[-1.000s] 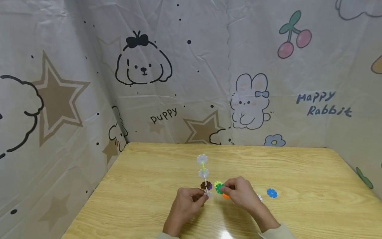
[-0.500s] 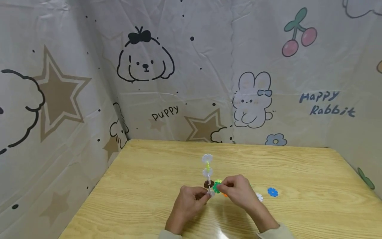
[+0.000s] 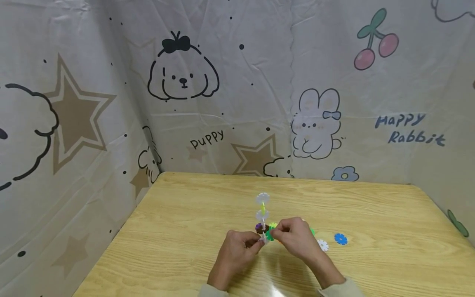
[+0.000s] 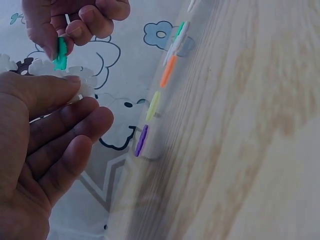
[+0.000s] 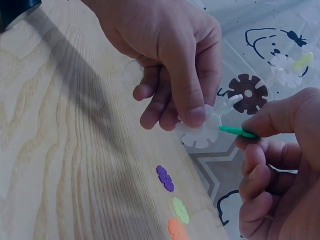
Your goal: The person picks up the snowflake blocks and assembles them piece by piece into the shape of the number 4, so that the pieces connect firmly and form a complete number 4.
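My left hand [image 3: 237,249] pinches a white snowflake disc [image 5: 197,137] between thumb and fingers, at the lower end of a linked chain. Up the chain come a brown disc [image 5: 248,94], further white discs and a yellow one [image 3: 263,208], with a white disc [image 3: 262,198] on top. Between thumb and index finger, my right hand [image 3: 298,237] holds a green snowflake disc [image 5: 237,131] edge-on. Its rim meets the edge of the white disc in the right wrist view. Fingers partly cover both discs.
Loose discs lie in a row on the wooden table [image 3: 167,231]: purple [image 5: 164,179], yellow-green [image 5: 180,210], orange [image 5: 177,229], white [image 3: 323,245] and blue [image 3: 340,239], with another green one [image 3: 312,232] partly behind the right hand. A printed cloth [image 3: 230,82] hangs behind the table.
The right hand has brought the green disc leftward, from a gap beside the chain up to the white disc's edge. The left hand keeps its hold; the head view has shifted slightly.
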`<state>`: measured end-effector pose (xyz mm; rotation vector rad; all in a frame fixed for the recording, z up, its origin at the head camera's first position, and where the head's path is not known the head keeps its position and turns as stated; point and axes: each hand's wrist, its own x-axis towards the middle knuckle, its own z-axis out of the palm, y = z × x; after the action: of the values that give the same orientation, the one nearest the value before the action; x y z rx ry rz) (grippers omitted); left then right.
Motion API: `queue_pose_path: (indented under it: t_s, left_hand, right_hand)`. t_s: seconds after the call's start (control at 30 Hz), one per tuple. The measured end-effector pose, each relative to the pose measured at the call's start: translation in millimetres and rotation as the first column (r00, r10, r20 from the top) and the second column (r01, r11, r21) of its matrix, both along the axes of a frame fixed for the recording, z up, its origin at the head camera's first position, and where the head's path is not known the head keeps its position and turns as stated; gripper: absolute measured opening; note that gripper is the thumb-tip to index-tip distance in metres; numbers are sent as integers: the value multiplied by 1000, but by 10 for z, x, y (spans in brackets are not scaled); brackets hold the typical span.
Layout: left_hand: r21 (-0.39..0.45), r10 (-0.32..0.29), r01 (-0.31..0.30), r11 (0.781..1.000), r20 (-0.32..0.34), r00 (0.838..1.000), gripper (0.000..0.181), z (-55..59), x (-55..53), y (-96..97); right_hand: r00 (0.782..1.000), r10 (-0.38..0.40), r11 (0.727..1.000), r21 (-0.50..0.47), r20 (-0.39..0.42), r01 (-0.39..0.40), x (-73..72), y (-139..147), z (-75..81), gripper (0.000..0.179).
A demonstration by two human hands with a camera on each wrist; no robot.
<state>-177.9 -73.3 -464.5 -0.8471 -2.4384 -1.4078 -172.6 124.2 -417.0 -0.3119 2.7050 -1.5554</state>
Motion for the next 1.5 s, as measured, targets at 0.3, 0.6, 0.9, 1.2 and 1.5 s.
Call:
queue_pose_path:
  t_s: [0.3,0.6,0.9,1.2,1.5]
  left_hand:
    - [1,-8,8,1000,-9,1000,7,10,-5,11]
    - [-12,-10,9,1000,-75,997,14,-15,-7,7]
    - [11,8,-6,1000,-123,992,16,-56,3,21]
    - [-14,7,-7,1000,5,1000,7,-33,-2,-63]
    - [-9,98,-98,995,30,995,6,-27,-31,-194]
  right_hand:
    - [1000,16,1000,-13,10,-16,-1,-13,-23,20]
    - [1000,31,999,-41,-2,-31,-1,-52,-87,18]
    - [1000,23,998,-66,-20,-24,-4,-79,-126,14]
    - [999,49,997,-55,22,-48,-25,-89,-118,18]
    - [996,83,993,-91,31,-80,-55,-17,-71,18]
